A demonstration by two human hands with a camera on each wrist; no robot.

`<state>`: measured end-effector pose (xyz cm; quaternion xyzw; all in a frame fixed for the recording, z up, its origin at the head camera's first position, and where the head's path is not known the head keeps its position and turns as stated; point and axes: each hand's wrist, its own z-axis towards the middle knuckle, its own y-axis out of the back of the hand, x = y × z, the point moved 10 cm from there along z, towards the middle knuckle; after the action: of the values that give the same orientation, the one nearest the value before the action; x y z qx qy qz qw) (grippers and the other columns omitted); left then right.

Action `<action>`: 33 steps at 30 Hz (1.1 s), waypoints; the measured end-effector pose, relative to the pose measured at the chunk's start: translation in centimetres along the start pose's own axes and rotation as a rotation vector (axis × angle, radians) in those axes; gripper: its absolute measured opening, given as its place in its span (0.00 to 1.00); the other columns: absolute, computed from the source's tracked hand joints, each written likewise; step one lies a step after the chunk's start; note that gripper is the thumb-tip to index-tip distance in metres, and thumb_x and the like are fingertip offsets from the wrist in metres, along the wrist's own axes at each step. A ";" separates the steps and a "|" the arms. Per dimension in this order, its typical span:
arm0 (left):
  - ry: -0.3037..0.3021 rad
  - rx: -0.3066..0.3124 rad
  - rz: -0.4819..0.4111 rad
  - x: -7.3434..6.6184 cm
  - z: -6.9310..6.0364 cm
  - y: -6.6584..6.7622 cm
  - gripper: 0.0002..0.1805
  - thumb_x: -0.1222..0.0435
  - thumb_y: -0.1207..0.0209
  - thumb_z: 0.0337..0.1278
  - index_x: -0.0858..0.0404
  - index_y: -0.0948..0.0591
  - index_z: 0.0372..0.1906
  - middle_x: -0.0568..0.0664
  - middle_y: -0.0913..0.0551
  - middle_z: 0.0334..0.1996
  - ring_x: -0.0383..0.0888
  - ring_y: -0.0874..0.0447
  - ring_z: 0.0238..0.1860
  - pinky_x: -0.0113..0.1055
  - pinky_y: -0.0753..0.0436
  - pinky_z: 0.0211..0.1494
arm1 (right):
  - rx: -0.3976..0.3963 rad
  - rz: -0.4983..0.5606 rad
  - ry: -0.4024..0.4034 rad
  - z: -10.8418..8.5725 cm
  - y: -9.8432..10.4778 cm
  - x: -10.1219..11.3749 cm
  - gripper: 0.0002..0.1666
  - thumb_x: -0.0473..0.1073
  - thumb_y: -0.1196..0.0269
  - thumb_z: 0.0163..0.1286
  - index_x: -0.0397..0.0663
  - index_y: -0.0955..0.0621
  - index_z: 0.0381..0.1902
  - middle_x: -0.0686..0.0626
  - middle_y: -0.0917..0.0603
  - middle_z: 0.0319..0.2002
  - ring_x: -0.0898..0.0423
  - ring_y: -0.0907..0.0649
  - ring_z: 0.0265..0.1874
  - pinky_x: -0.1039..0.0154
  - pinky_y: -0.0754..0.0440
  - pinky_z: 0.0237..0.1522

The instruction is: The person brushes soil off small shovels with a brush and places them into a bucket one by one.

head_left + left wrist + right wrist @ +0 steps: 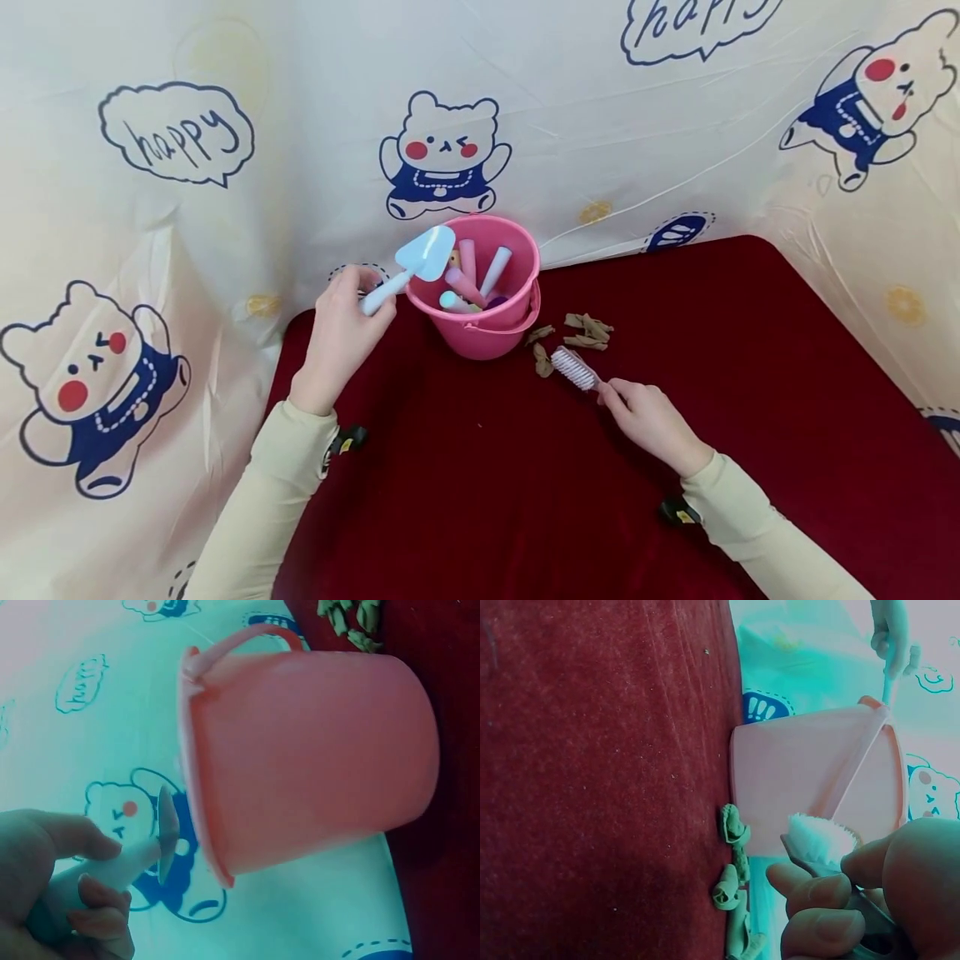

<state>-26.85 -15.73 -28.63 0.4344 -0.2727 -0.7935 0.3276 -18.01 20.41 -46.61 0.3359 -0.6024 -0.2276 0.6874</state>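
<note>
My left hand [347,321] grips a small light-blue trowel [426,252] by its handle. The trowel's blade is raised at the left rim of a pink bucket [480,337]; in the left wrist view the blade appears nearly edge-on. Several pastel-handled tools [467,283] stand and lean inside the bucket, their lower ends hidden. To the bucket's right, my right hand [651,417] holds a brush [576,369] by the handle, its white bristles facing up and left. Dry, curled brown leaf-like pieces [590,331] lie on the cloth just beyond the brush.
A dark red cloth [525,483] covers the table. Behind and at both sides hangs a white curtain [322,125] printed with bears; the bucket stands close to it at the table's back edge. The bucket's handle [859,761] hangs down its side.
</note>
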 end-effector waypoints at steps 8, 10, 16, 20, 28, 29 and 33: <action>0.034 -0.018 0.022 0.9 0.6 -0.7 0.10 0.67 0.33 0.64 0.68 0.18 0.46 0.60 0.19 0.41 0.56 0.25 0.42 0.51 0.20 0.46 | 0.024 -0.004 -0.030 -0.3 -0.3 -0.3 0.20 0.50 0.47 0.84 0.48 0.14 0.39 0.55 0.19 0.23 0.63 0.30 0.17 0.64 0.26 0.27; 0.043 -0.006 0.019 0.9 0.9 -0.9 0.11 0.66 0.32 0.64 0.67 0.17 0.47 0.60 0.18 0.42 0.56 0.25 0.43 0.51 0.21 0.47 | 0.029 0.000 -0.031 -0.4 -0.4 -0.2 0.19 0.50 0.47 0.84 0.48 0.14 0.39 0.55 0.19 0.22 0.63 0.31 0.16 0.65 0.27 0.26; 0.060 -0.034 -0.020 0.2 2.4 -1.5 0.21 0.69 0.32 0.65 0.69 0.25 0.58 0.62 0.21 0.41 0.55 0.23 0.39 0.47 0.20 0.44 | 0.026 -0.008 -0.026 -0.4 -0.6 -0.2 0.20 0.51 0.47 0.84 0.49 0.13 0.40 0.54 0.15 0.28 0.63 0.27 0.21 0.62 0.23 0.32; 0.055 -0.040 -0.056 -0.2 3.2 -2.5 0.27 0.71 0.35 0.67 0.68 0.32 0.66 0.62 0.21 0.40 0.53 0.21 0.34 0.45 0.15 0.41 | 0.017 -0.021 -0.027 -0.4 -0.6 -0.3 0.20 0.49 0.48 0.85 0.48 0.13 0.40 0.54 0.14 0.30 0.61 0.24 0.26 0.58 0.22 0.37; 0.030 -0.004 -0.076 0.3 3.7 -5.2 0.32 0.72 0.37 0.69 0.62 0.32 0.75 0.62 0.21 0.51 0.53 0.19 0.37 0.47 0.13 0.37 | 0.032 -0.026 -0.049 -0.5 -0.7 -0.7 0.20 0.49 0.48 0.85 0.49 0.13 0.40 0.54 0.16 0.28 0.61 0.26 0.25 0.59 0.23 0.36; 0.026 -0.006 -0.074 0.3 3.8 -5.4 0.32 0.72 0.37 0.69 0.61 0.32 0.75 0.63 0.21 0.51 0.54 0.19 0.37 0.47 0.14 0.37 | 0.035 -0.025 -0.056 -0.5 -0.7 -0.8 0.20 0.49 0.49 0.85 0.49 0.14 0.40 0.54 0.17 0.27 0.61 0.26 0.24 0.60 0.23 0.35; 0.013 -0.012 -0.074 0.3 4.0 -6.0 0.34 0.72 0.36 0.68 0.60 0.31 0.76 0.64 0.23 0.51 0.55 0.20 0.39 0.49 0.14 0.40 | 0.038 -0.020 -0.073 -0.6 -0.6 -1.0 0.20 0.51 0.49 0.85 0.49 0.14 0.40 0.55 0.19 0.25 0.61 0.29 0.21 0.61 0.25 0.32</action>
<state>-32.11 -11.55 -31.19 0.4473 -0.2496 -0.8039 0.3024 -17.53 20.88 -47.76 0.3465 -0.6277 -0.2352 0.6562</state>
